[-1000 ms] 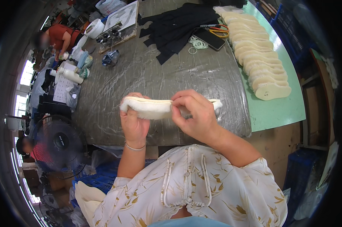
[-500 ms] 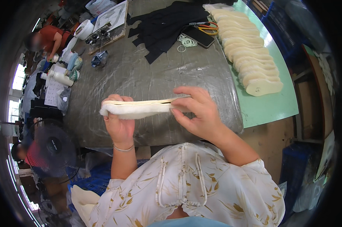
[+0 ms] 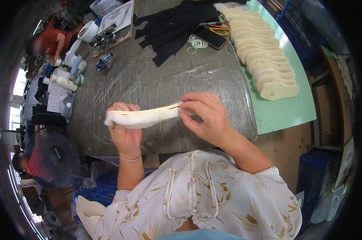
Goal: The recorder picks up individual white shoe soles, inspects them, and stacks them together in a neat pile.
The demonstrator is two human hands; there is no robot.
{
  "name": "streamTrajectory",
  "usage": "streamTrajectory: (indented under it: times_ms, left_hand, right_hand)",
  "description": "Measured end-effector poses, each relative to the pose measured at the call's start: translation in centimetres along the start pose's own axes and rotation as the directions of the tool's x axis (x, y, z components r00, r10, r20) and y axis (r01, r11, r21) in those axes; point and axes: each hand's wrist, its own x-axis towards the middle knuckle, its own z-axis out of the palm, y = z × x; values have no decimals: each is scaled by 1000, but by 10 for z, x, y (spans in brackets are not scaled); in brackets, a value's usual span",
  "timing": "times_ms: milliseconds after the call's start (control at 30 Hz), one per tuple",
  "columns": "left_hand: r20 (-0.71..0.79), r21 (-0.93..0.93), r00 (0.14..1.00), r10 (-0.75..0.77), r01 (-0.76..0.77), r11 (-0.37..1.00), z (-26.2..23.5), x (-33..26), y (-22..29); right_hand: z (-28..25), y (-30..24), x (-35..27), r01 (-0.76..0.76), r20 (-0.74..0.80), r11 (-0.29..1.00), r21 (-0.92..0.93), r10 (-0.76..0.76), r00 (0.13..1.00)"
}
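Note:
A pair of cream insoles with white fleece (image 3: 151, 118) is held edge-on above the near part of the table, the two pressed face to face with a thin dark gap between them. My left hand (image 3: 126, 138) is closed around their left end, thumb below and fingers above. At the right end, my right hand (image 3: 209, 118) pinches them between thumb and fingers, its fingertips by the gap. A long overlapping row of similar fleece insoles (image 3: 265, 60) lies to the right, the nearest one bearing a handwritten mark.
The row rests on a green board (image 3: 287, 118) beside the plastic-covered table (image 3: 157, 84). Farther back are black cloth (image 3: 177, 28), a phone (image 3: 210, 37), orange-handled scissors (image 3: 223, 29) and pale elastic bands (image 3: 197, 43). A fan (image 3: 55, 156) stands left; a person in red (image 3: 55, 42) works beyond.
The right end of the insole pair has tipped slightly upward, and the left end has dropped a little. Both hands keep their grip. The fan's head has turned.

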Motion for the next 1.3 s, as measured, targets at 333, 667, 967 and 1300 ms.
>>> streamTrajectory:
  times_ms: [333, 667, 967, 1300]
  left_hand:
    - [-56, 23, 998, -20, 22, 999, -3, -5, -4]
    - [135, 866, 977, 162, -196, 460, -1, 11, 31]
    - [395, 916, 801, -449, -380, 128, 22, -2, -39]
    - [379, 925, 809, -449, -340, 169, 28, -8, -48]
  right_hand:
    - [8, 5, -4, 18, -51, 1000, -25, -20, 999]
    - [9, 19, -6, -14, 46, 1000, -28, 16, 999]
    - [-14, 37, -28, -170, 199, 985, 40, 159, 967]
    - [-42, 50, -49, -79, 337, 979, -188, 140, 931]
